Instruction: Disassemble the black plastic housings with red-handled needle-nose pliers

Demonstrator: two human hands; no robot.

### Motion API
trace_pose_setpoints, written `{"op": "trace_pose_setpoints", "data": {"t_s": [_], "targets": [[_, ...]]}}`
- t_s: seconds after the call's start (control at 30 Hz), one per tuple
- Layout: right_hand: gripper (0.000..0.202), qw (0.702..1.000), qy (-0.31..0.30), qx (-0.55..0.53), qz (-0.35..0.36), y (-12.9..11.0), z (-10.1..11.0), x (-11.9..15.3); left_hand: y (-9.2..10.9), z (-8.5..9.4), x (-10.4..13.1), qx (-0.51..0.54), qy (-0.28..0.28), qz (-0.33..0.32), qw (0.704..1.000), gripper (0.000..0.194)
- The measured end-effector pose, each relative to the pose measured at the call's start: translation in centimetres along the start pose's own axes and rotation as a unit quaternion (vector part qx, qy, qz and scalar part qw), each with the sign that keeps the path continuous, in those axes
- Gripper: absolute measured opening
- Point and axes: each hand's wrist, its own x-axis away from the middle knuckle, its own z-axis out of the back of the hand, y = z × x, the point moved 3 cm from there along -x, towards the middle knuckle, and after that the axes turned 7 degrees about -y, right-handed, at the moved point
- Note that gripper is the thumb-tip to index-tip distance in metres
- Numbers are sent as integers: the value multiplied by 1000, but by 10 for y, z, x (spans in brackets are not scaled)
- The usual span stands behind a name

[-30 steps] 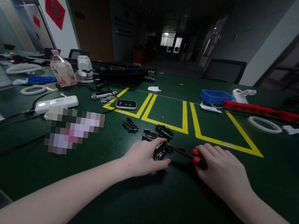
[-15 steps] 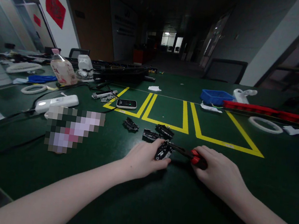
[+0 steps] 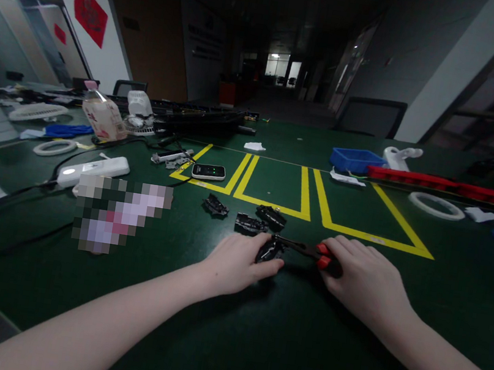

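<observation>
The left hand (image 3: 235, 263) gripped a small black part (image 3: 270, 251) against the desk (image 3: 223, 342), with one finger along its far side and another along its near side. The right hand (image 3: 363, 276) was closed around red-handled pliers (image 3: 298, 247), whose dark nose reached left to the far edge of that part; whether the jaws had bitten on it could not be told. Half a second earlier the part had been tipped so that a pale, silvery face showed; now it had turned back and looked mostly dark. The red grips of the pliers, bunched together then, showed a clearer gap, while both hands had hardly shifted. Just beyond the left hand, two more black pieces, the nearer one (image 3: 250, 224) and the farther one (image 3: 271, 217), lay where they had been, as did a third piece (image 3: 215, 205) off to their left. The white-edged device (image 3: 208, 172) sat unmoved within the yellow tape (image 3: 272, 203) markings. At the lower left, a pale shape seen earlier beyond the desk edge had gone.
</observation>
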Motion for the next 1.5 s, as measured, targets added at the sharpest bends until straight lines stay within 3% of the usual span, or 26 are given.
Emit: {"op": "trace_pose_setpoints", "data": {"t_s": [0.3, 0.83, 1.17, 1.5], "targets": [[30, 1000, 4, 5, 1, -1, 0, 0, -1, 0, -1, -2, 2, 37, 999, 59], [22, 996, -26, -84, -32, 2, -2, -1, -4, 0, 0, 25, 9, 18, 999, 62], [24, 997, -20, -68, -29, 2, -3, -1, -5, 1, -2, -5, 11, 17, 1000, 57], [24, 996, -26, -84, -35, 2, -2, -1, -4, 1, 0, 34, -1, 28, 999, 62]]}}
